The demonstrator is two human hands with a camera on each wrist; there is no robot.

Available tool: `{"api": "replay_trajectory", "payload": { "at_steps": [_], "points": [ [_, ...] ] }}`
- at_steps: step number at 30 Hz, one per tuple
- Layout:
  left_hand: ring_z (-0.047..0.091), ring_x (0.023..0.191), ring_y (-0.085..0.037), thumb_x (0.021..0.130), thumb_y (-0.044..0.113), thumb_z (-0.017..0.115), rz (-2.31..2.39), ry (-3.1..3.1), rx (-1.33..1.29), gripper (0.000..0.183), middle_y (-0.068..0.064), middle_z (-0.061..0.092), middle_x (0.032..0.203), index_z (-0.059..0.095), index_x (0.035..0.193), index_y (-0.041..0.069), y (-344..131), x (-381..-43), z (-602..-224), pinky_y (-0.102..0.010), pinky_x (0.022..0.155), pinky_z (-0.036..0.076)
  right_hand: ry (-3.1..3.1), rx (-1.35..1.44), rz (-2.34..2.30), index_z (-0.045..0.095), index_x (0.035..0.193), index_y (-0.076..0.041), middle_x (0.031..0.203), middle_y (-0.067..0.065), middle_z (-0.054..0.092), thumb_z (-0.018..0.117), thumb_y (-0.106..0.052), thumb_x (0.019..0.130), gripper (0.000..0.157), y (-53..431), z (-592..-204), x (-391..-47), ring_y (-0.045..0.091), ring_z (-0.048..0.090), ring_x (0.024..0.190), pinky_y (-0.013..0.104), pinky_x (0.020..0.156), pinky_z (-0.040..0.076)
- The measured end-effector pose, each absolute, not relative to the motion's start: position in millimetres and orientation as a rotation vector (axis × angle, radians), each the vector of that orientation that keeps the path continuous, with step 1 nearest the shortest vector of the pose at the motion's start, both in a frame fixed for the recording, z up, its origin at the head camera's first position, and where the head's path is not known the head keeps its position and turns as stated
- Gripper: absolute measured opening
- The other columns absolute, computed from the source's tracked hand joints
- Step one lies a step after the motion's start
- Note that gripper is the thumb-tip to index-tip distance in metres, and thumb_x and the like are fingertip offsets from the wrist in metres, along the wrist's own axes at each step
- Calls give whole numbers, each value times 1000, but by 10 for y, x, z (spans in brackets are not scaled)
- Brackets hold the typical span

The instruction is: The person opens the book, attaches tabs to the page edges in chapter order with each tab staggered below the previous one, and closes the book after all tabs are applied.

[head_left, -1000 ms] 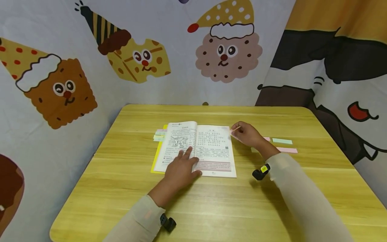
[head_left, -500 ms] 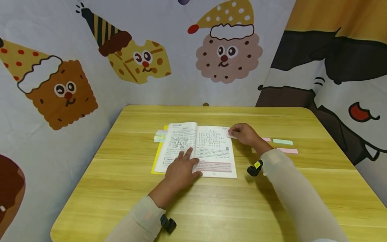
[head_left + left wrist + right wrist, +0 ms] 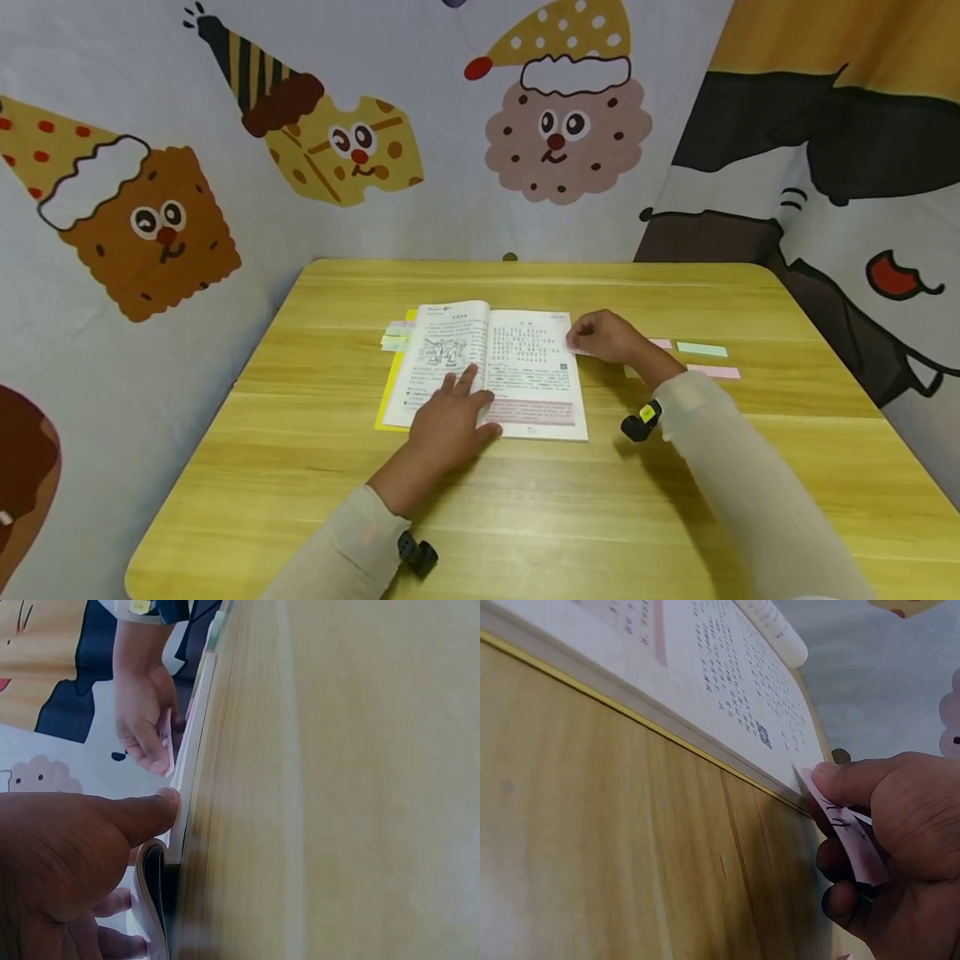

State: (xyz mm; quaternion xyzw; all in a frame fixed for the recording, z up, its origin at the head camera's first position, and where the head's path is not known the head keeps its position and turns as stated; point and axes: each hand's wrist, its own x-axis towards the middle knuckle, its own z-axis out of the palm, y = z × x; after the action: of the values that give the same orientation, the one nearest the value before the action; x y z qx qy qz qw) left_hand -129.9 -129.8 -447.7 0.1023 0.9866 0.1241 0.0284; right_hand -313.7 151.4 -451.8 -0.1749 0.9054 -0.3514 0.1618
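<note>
An open book (image 3: 528,375) with printed pages and a yellow cover edge lies on the table. My left hand (image 3: 450,417) rests on it with fingers spread, across the lower left page and the fold. At the upper right edge of the right page, my right hand (image 3: 606,337) pinches a pink sticky note (image 3: 847,832) between thumb and fingers. Dark handwritten marks show on the note in the right wrist view. One end of this strip meets the page margin; whether it is stuck there I cannot tell.
Several pastel sticky tabs (image 3: 396,342) jut from the book's left side. Right of the book, a green strip (image 3: 702,350) and a pink strip (image 3: 712,372) lie on the wooden table (image 3: 525,517); other strips are partly behind the right hand. A cartoon-printed cloth (image 3: 450,225) hangs behind.
My right hand has brought the pink sticky note against the right page's edge, then shifted slightly down along it. The left hand and the book stay in place.
</note>
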Motion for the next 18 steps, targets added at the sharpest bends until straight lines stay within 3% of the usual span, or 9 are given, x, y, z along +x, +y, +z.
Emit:
{"api": "replay_trajectory", "payload": {
  "at_steps": [18],
  "points": [
    [38,145,-42,93,50,72,359,3029,311,52,-11,34,164,66,137,23,-1285,-1303,-4461,-57,96,51,2521,-595,-940,77,93,-11,93,1,74,70,-14,98,9,1521,-4465,-2826,20,59,80,35,72,49]
  ]
}}
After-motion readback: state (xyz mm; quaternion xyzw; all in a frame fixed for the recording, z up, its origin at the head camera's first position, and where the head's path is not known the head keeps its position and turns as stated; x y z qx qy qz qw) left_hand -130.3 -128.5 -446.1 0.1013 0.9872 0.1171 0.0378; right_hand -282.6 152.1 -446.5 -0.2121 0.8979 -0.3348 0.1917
